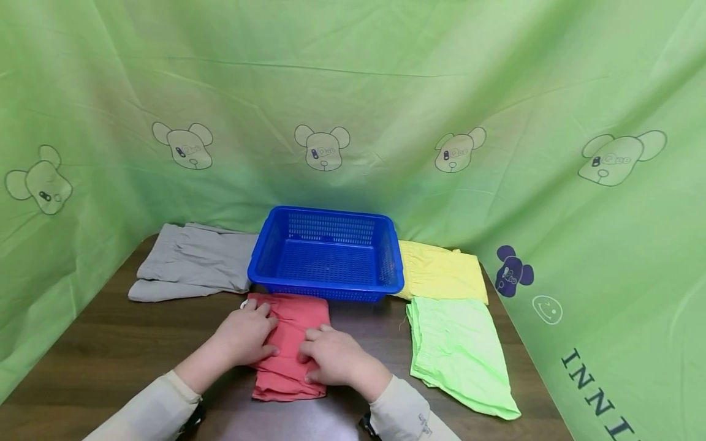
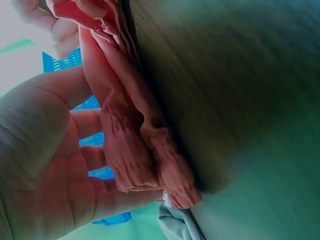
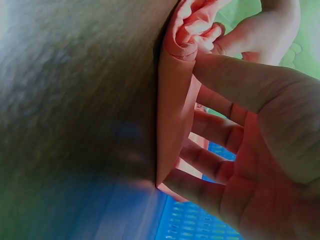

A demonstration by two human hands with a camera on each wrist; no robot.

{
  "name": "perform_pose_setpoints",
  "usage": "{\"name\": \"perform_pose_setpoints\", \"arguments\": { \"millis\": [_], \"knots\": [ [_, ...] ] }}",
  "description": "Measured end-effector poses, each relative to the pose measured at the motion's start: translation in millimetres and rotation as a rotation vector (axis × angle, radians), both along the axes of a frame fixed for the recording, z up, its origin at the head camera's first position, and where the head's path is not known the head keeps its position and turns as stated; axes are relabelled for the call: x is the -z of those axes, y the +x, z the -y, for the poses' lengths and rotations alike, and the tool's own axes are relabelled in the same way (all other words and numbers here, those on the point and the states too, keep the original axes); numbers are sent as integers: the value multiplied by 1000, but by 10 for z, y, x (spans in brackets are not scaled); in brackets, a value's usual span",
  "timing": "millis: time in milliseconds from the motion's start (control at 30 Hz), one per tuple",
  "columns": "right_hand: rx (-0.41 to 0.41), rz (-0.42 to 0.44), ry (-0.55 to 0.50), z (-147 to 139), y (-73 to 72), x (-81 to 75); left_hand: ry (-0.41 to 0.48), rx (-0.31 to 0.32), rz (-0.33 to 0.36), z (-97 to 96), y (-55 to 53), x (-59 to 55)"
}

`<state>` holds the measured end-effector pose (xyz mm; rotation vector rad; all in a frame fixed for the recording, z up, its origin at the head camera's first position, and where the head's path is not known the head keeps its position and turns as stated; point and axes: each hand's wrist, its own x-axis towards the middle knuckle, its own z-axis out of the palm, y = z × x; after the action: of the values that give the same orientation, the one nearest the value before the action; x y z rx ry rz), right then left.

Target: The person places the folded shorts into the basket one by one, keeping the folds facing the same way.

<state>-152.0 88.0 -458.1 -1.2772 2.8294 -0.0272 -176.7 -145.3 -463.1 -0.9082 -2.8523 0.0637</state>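
"Pants (image 1: 289, 324), red and folded: where?"

"On dark wooden table (image 1: 143, 355), just in front of blue basket (image 1: 325, 286)."

"Left hand (image 1: 248, 334), right hand (image 1: 335, 356): grasping?"

"Both unclenched, with fingers relaxed against opposite sides of fabric."

"Around basket?"

"Gray garment (image 1: 193, 260) at left, yellow garment (image 1: 441, 269) and lime-green garment (image 1: 460, 352) at right."

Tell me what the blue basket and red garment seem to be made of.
The blue basket looks like molded plastic, slightly glossy: smooth rim, perforated walls. The red garment seems thin, matte cloth: soft creases, gathered cuffs; the fiber is unclear.
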Motion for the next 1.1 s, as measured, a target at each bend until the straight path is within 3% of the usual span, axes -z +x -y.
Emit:
{"name": "perform_pose_setpoints", "arguments": {
  "millis": [667, 1100],
  "knots": [
    [37, 61, -8, -260, -19, 2, -36, -7, 8, -279, 2, -30],
    [15, 65, -49, -462, -38, -3, -51, -7, 25, -467, 27, -60]
  ]
}}
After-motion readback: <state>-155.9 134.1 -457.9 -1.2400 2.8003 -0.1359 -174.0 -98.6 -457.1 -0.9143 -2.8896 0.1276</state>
